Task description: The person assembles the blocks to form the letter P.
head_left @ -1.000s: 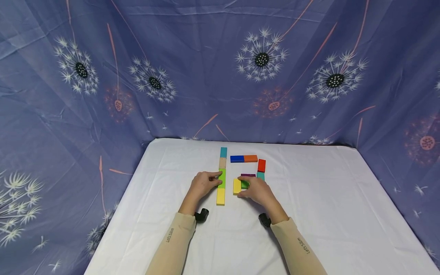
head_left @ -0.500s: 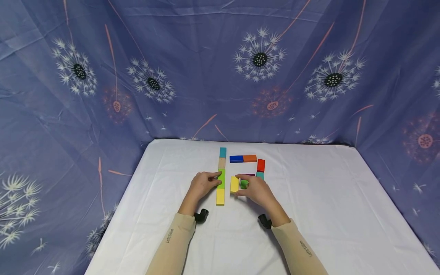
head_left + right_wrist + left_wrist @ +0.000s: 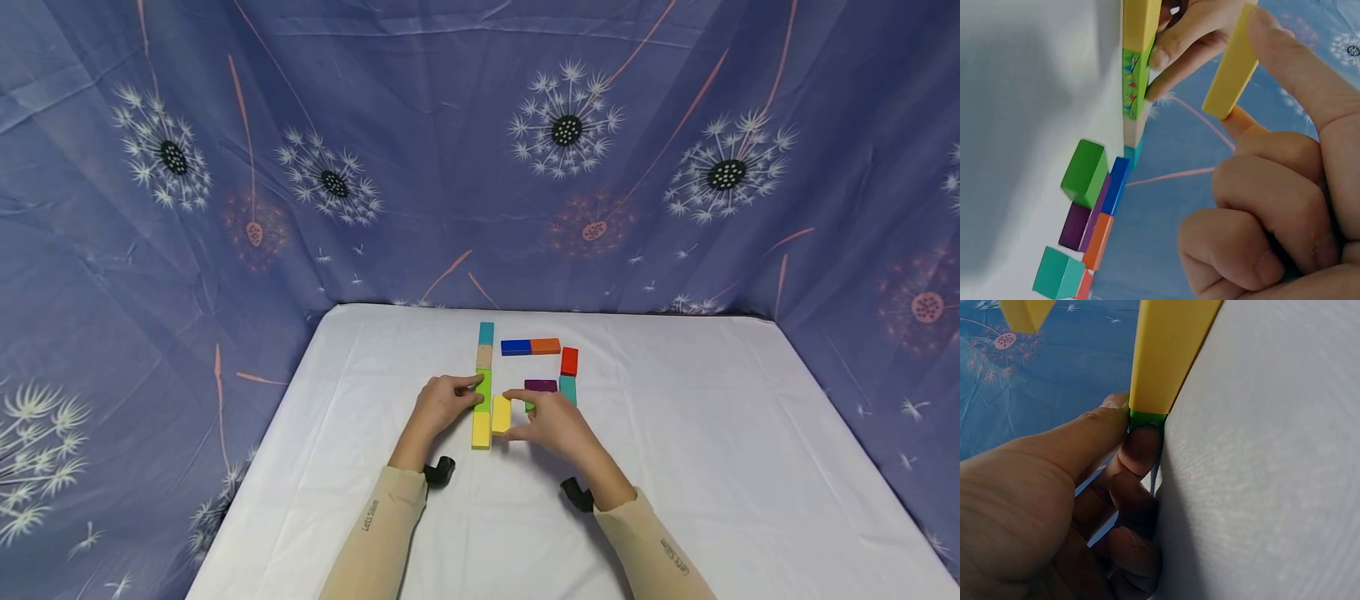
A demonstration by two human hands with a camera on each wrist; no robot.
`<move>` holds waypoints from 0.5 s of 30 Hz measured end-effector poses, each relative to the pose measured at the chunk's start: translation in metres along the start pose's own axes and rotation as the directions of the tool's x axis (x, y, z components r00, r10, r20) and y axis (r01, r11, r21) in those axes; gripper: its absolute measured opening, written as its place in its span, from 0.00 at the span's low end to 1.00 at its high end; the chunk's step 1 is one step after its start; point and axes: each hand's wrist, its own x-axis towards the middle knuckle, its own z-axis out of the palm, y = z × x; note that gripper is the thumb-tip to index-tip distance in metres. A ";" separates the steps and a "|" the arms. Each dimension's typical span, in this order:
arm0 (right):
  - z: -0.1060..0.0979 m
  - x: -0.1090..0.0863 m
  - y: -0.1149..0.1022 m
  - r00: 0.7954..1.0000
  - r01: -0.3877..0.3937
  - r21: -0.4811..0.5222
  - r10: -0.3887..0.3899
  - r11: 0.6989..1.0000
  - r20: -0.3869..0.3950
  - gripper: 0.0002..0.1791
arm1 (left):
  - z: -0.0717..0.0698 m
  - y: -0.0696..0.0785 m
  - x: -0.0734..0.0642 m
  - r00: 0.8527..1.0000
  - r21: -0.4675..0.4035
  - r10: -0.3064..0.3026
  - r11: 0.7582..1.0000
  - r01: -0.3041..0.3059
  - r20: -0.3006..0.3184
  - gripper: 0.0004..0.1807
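A column of toy blocks lies lengthwise on the table: a light blue block [image 3: 487,333], a plain wood block [image 3: 484,357], a light green block [image 3: 483,390] and a yellow block [image 3: 482,430] nearest the person. My left hand [image 3: 442,402] holds the light green block by its left side with thumb and index finger; the other fingers curl in. Between thumb and index finger, my right hand [image 3: 553,421] pinches another yellow block [image 3: 501,415] by its ends. In the right wrist view this held yellow block [image 3: 1229,69] is raised above the tabletop, close to the column's right side.
Right of the column lie a blue block [image 3: 515,347] and an orange one [image 3: 545,346] end to end, then a red block [image 3: 569,361] and a teal one [image 3: 567,389]. A purple block [image 3: 540,385] and green block [image 3: 1085,172] sit by my right hand. A patterned curtain [image 3: 450,167] hangs behind.
My right hand has taken the yellow block away from the green and purple blocks, moving left and slightly nearer the person, up to the column. The left hand has stayed in place.
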 end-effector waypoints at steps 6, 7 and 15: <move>0.005 -0.004 -0.006 0.998 0.050 -0.043 -0.048 0.998 0.050 0.36 | 0.001 -0.002 0.000 1.000 -0.004 -0.001 1.000 0.001 -0.004 0.22; 0.006 -0.005 -0.007 0.997 0.051 -0.045 -0.049 0.998 0.060 0.36 | 0.001 -0.002 0.000 1.000 -0.005 -0.001 1.000 0.001 -0.005 0.22; 0.018 -0.011 -0.013 0.994 0.076 -0.051 -0.072 0.996 0.079 0.37 | -0.001 -0.002 0.000 1.000 -0.005 0.013 1.000 -0.013 -0.004 0.22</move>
